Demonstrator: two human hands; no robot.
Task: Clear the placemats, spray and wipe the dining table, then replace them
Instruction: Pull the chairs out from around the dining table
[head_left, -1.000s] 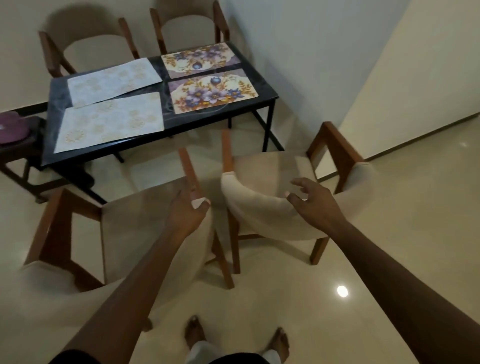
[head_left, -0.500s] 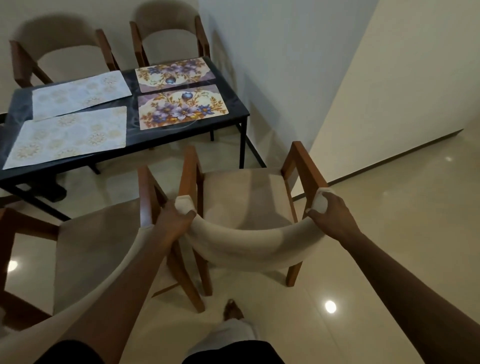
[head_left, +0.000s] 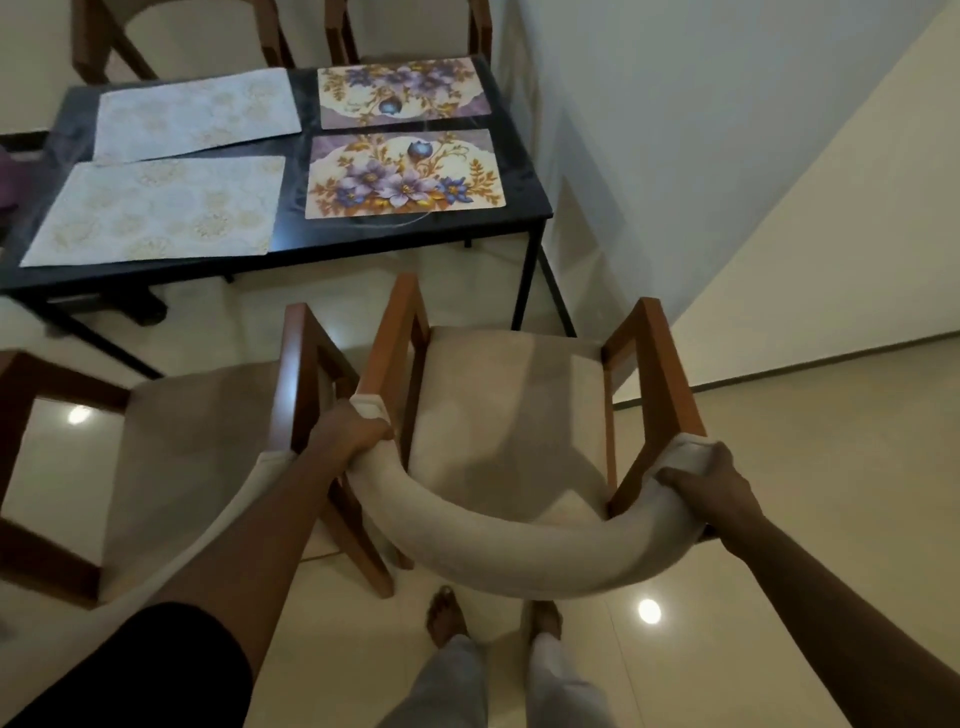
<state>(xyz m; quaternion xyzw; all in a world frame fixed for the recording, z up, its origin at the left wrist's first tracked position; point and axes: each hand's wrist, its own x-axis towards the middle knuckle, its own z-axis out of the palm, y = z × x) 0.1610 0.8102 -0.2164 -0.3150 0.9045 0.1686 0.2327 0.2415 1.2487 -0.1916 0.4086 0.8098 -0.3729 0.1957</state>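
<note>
Left hand: You are gripping the left end of the near chair's (head_left: 498, 551) padded backrest with your left hand (head_left: 353, 432), fingers curling around the cushion where it meets the wooden arm.
Right hand: You are clutching the right end of the same backrest with your right hand (head_left: 712, 483), thumb lying along the top of the padding.
Near chair: It is standing on the floor (head_left: 789, 467) between you and the bench (head_left: 298, 166), seat facing the bench and apart from its edge.
Second chair: Another chair (head_left: 182, 457) is standing just beside it on your left, and your left forearm is crossing over its backrest.
Bench: The dark top is carrying all four placemats and is sitting close to the wall on your right.
Placemats: Two pale gold-patterned placemats (head_left: 156, 208) are lying flat on the left half, the far one slightly skewed. Two floral placemats (head_left: 405, 174) are lying on the right half, one behind the other.
Far chairs: Two more chairs (head_left: 182, 31) are standing at the bench's far side.
Feet: Your bare feet (head_left: 447, 616) are showing on the glossy floor below the backrest.
</note>
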